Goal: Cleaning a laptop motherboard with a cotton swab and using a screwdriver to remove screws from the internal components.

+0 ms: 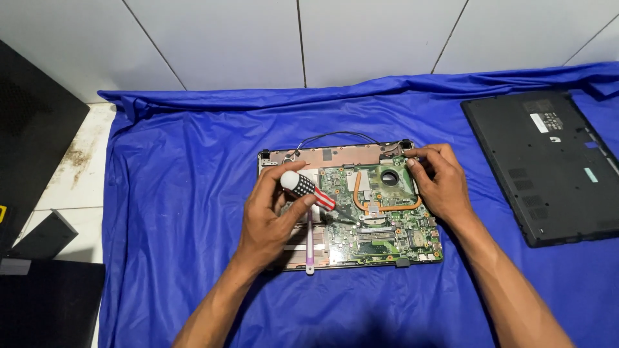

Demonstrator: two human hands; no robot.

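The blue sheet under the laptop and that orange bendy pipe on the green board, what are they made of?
The blue sheet looks like soft woven cloth: it wrinkles and folds. The orange pipe on the green board looks like copper, shiny and reddish, though that is only a guess.

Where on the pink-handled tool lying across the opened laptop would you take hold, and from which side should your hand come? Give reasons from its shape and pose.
Probably grip the pink-handled tool by its lower handle end, coming from the near edge of the laptop base. That end sticks out over the blue cloth, free of the green circuit board, while its upper part lies under the left hand holding the screwdriver.
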